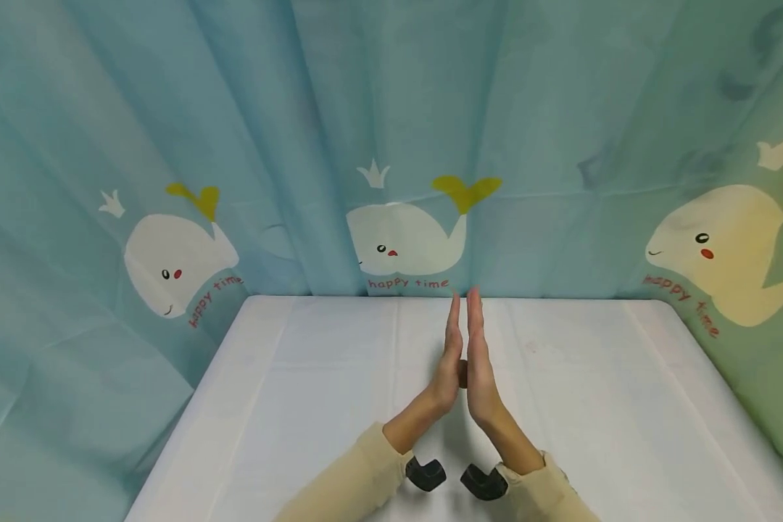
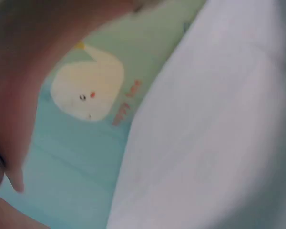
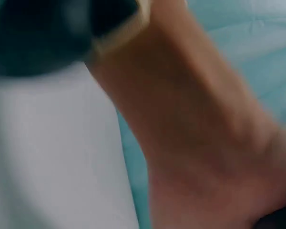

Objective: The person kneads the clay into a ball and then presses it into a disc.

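Your left hand (image 1: pixel 446 373) and right hand (image 1: pixel 482 377) are facing palm to palm, fingers straight and uncurled, sandwiching a brown object (image 1: pixel 463 374) between them. It's sitting low between the palms, below the fingers. The head view is showing a sliver running along the palms (true long axis and pointing: can't tell); the left wrist view is revealing a rounded edge. White table (image 1: pixel 339 377) lying beneath.

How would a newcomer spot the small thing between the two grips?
From the white table, follow the beige sleeves to the left grip and right grip, flat hands facing palm to palm. Between the palms sits a small dark brown piece, partly hidden. Unlike the larger, curved black pieces by the wrists, it is brown and sandwiched.
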Tool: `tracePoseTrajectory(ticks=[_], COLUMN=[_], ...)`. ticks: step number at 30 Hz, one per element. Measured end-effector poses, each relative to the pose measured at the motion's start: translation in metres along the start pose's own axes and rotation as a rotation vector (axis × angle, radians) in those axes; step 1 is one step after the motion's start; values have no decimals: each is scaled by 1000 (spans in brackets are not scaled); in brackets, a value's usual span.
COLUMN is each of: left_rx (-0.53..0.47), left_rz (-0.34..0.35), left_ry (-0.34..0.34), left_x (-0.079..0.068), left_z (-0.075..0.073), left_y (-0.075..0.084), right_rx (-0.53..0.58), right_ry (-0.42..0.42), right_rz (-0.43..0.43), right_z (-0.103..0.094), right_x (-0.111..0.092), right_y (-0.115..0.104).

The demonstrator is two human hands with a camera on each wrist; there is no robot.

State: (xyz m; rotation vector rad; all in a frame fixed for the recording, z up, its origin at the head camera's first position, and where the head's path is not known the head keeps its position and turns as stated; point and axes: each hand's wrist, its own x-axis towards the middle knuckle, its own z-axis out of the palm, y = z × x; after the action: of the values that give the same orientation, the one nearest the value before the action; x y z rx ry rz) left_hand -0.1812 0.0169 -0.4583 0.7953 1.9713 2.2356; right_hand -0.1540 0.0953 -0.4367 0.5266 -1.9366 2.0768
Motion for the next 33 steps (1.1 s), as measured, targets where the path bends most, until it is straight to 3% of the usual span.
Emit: tracePoseTrajectory(ticks=[3,8,13,18,23,27,30,33], left_rx=[13,3,-33,-20,-6,-18,-24,-10], left_rz=[-12,-43,-46,-46,-40,-6,18,10], left_ry=[-28,-62,19,-7,-58,-69,-28,54], left_x=[-5,-9,2,3,-4,-4,-1,4], left_z=[6,10,-3,-8,1,5,2,-4], left_y=[4,13,6,-5,1,10,11,4], right_rx=[-19,62,74,29,66,149,199,214], right_ry=[36,85,21,8,91,133,107,67], right_rz=[72,198,158,89,175,258,262,208], right_z=[-12,-23,1,6,-10,-14,-7,5], right_x=[9,8,-12,-10,6,5,-4,-14], right_y=[6,31,26,12,19,34,38,30])
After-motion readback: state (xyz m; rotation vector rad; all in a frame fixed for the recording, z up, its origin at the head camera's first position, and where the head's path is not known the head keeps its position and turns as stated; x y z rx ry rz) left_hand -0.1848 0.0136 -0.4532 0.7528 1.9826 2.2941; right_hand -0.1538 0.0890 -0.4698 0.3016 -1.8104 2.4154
